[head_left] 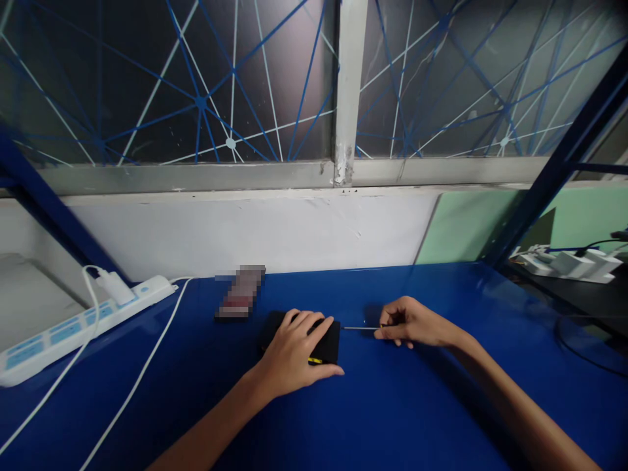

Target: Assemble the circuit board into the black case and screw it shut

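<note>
My left hand (299, 350) lies over a flat black box (332, 340) on the blue table, fingers across its top and thumb along the near side. A yellow strip shows on the box under my palm. My right hand (409, 322) is closed in a pinch around a thin screwdriver (360, 328). Its metal shaft points left, with the tip at or very near the box's right end; I cannot tell whether they touch. Most of the screwdriver's handle is hidden in my fingers, with a little yellow showing.
Behind the box lies a phone-shaped object (241, 291), its face blurred out. On the left, a white power strip (73, 327) holds a plugged-in charger (116, 286), and white cables (142, 369) run toward me. Blue frame posts stand at both sides. More plugs (574, 263) sit at the far right.
</note>
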`<state>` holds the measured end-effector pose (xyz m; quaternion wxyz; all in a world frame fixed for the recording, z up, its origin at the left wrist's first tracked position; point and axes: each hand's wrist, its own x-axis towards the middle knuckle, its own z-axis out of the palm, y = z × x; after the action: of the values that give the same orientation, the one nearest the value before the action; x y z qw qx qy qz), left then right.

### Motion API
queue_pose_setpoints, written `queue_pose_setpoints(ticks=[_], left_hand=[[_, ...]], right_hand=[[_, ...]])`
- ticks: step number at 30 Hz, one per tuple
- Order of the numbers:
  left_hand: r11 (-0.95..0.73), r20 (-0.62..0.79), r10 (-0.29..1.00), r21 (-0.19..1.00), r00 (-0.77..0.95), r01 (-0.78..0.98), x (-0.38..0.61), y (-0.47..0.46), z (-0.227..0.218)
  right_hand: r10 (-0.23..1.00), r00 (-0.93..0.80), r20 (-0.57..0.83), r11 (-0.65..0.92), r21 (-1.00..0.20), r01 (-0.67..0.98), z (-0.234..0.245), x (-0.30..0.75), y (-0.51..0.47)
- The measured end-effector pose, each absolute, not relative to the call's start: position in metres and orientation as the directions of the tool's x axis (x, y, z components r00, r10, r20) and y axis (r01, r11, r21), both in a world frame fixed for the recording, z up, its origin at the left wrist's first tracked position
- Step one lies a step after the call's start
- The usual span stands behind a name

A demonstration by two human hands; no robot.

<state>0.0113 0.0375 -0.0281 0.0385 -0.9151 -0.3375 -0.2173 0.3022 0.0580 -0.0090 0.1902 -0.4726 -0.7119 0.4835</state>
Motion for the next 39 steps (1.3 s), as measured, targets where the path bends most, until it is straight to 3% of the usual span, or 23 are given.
queue_pose_setpoints(ticks=[8, 15, 25, 30, 35, 39], left_hand=[[-0.771, 0.417, 0.599, 0.073, 0.683, 0.632, 0.011, 0.037, -0.028], [-0.77, 0.407, 0.6, 0.06, 0.689, 0.635, 0.011, 0.037, -0.027], [-0.767, 0.384, 0.611, 0.07, 0.693, 0.638, 0.011, 0.036, -0.027], [-0.767, 0.392, 0.611, 0.078, 0.688, 0.637, 0.01, 0.036, -0.029], [-0.77, 0.4, 0.605, 0.075, 0.689, 0.633, 0.01, 0.036, -0.028], [-0.77, 0.392, 0.605, 0.065, 0.693, 0.635, 0.01, 0.035, -0.028]], right_hand=[[0.862, -0.495, -0.108, 0.233, -0.784, 0.576, -0.006, 0.299, 0.057], [0.869, -0.462, -0.179, 0.072, -0.877, 0.475, -0.014, 0.3, 0.059], [0.869, -0.486, -0.091, 0.243, -0.778, 0.58, -0.011, 0.301, 0.06], [0.883, -0.463, -0.073, 0.193, -0.843, 0.502, -0.013, 0.299, 0.059], [0.873, -0.461, -0.16, 0.079, -0.886, 0.456, -0.015, 0.301, 0.059], [0.848, -0.507, -0.153, 0.148, -0.851, 0.504, -0.01, 0.303, 0.058]])
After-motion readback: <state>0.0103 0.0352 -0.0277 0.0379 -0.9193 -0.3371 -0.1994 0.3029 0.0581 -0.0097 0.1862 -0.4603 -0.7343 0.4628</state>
